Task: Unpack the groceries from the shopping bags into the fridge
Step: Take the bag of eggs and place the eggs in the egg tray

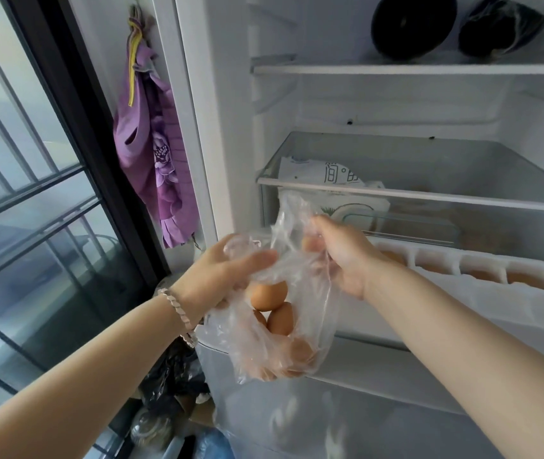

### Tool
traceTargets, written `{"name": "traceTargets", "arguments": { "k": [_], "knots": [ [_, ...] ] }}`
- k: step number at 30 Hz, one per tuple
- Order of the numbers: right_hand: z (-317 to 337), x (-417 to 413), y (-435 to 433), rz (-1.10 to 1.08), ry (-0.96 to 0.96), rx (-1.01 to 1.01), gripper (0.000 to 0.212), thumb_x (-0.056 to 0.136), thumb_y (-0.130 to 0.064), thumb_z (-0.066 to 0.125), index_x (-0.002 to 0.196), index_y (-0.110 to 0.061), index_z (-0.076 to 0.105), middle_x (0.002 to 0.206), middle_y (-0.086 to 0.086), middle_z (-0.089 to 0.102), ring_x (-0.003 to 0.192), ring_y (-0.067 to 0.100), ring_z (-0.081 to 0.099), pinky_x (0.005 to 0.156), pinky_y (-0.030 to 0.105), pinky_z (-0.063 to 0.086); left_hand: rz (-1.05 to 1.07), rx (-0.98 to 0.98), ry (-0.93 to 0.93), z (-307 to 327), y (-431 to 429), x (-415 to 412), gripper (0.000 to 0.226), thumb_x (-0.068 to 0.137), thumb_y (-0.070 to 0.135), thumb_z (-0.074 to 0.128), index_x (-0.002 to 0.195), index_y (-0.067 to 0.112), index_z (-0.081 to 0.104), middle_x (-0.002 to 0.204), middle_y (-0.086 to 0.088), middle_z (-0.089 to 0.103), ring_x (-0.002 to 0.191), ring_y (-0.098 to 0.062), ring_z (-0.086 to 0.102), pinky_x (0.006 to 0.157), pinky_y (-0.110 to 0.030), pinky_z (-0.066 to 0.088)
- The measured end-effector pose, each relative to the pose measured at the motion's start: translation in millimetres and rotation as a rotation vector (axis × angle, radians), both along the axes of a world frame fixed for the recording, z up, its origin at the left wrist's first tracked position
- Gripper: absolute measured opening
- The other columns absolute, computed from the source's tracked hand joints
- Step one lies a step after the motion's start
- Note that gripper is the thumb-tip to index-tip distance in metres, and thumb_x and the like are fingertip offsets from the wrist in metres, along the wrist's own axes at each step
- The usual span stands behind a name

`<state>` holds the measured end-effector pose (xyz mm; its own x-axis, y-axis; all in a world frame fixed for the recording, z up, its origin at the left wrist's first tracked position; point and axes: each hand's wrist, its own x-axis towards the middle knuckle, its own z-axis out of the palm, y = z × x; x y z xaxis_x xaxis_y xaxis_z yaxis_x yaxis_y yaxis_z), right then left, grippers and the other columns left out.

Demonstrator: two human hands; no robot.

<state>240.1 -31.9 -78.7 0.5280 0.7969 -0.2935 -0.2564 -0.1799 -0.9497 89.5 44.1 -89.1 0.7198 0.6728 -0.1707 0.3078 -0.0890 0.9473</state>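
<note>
Pictured from our own head camera: our left forearm (98, 376) and our right forearm (462, 342), both bare from the frame's edge down to the wrist. Around our left wrist runs a single bracelet (178, 318) of small, pale, pinkish-silver faceted beads, strung close in one row. The beads show a dull metallic shine. Our left grip (231, 276) and right grip (346, 260) are likewise bare.

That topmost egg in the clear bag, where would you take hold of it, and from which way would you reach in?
Come from above, through the top of the clear bag, which the left hand and right hand hold. The topmost egg rests on the other eggs with only loose plastic over it. Pinch gently across its rounded sides: the shell is smooth.
</note>
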Motion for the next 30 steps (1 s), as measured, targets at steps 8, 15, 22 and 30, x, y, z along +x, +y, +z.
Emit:
{"name": "traceTargets", "arguments": {
  "k": [8, 15, 22, 30],
  "knots": [
    [16, -9, 8, 0.281, -0.37, 0.101, 0.036, 0.099, -0.028, 0.043, 0.065, -0.017, 0.047, 0.048, -0.007, 0.046, 0.051, 0.012, 0.039, 0.044, 0.021, 0.029, -0.144, 0.234, 0.222, 15, -13, 16, 0.045, 0.065, 0.055, 0.075, 0.056, 0.016, 0.053, 0.045, 0.008, 0.049, 0.043, -0.009, 0.045, 0.048, -0.019, 0.041],
    [27, -9, -4, 0.295, -0.694, 0.122, 0.028, 0.098, -0.03, 0.044, 0.089, -0.007, 0.056, 0.071, 0.001, 0.056, 0.048, 0.001, 0.047, 0.052, 0.017, 0.042, 0.078, -0.012, 0.085, 16, -21, 15, 0.043, 0.088, 0.034, 0.06, 0.046, 0.022, 0.064, 0.033, 0.006, 0.044, 0.024, -0.005, 0.033, 0.032, -0.013, 0.026],
    [-2, -22, -44, -0.284, -1.589, 0.496, 0.026, 0.084, -0.019, 0.058, 0.106, -0.007, 0.06, 0.117, 0.006, 0.048, 0.112, 0.021, 0.04, 0.099, 0.033, 0.034, 0.232, -0.244, -0.085, 16, -17, 10, 0.035, 0.085, 0.027, 0.063, 0.052, 0.017, 0.073, 0.044, -0.004, 0.059, 0.038, -0.017, 0.05, 0.056, -0.025, 0.037],
    [-7, -16, -57, 0.182, -1.745, 0.498, 0.018, 0.07, 0.012, 0.065, 0.081, -0.001, 0.07, 0.081, 0.009, 0.063, 0.071, 0.024, 0.059, 0.065, 0.031, 0.048, 0.309, -0.419, -0.168, 15, -11, 13, 0.044, 0.087, 0.028, 0.06, 0.047, 0.016, 0.072, 0.054, -0.004, 0.054, 0.059, -0.019, 0.053, 0.088, -0.042, 0.047]
  ]
}}
